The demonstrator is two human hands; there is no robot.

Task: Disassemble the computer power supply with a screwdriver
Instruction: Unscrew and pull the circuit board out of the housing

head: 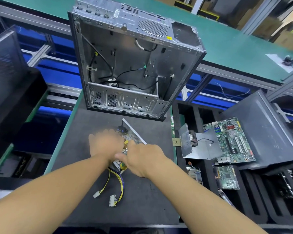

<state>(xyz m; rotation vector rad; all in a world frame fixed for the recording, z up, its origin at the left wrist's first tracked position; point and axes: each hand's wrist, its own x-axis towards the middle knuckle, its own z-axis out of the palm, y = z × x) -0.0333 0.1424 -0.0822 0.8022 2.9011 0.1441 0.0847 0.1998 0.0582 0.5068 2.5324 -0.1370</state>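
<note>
A dark grey worktop (pixel 142 208) fills the middle of the view, and a long green belt (pixel 227 39) runs behind it from 10 o'clock to 3 o'clock. At 12 o'clock on the worktop lies a big open computer case (pixel 134 65), with only thin black wires inside. At 3 o'clock a flat black panel (pixel 269 132) leans over a black foam tray (pixel 254 200). A green motherboard (pixel 232 141) lies just beside the panel. Touching its left side is a bent metal cover (pixel 205 147) with a small fan (pixel 192 138) on it. Two bare arms reach in from 6 o'clock and meet near the middle of the worktop. The power supply (pixel 135 137) sits there, just below the case, with its lid off and its parts showing. Its wall full of little holes stands up on the 2 o'clock side. The left hand (pixel 105 144) is blurry. It lies on the 9 o'clock side of the power supply, and its grip looks spread, with straight fingers. The right hand (pixel 142 159) rests on the 4 o'clock side with its thumb sticking out. Its fingers are hidden, so I cannot tell its grip. Yellow and black cables (pixel 118 183) run out of the power supply toward 6 o'clock. They end in two white plugs (pixel 112 200) lying on the worktop.
</note>
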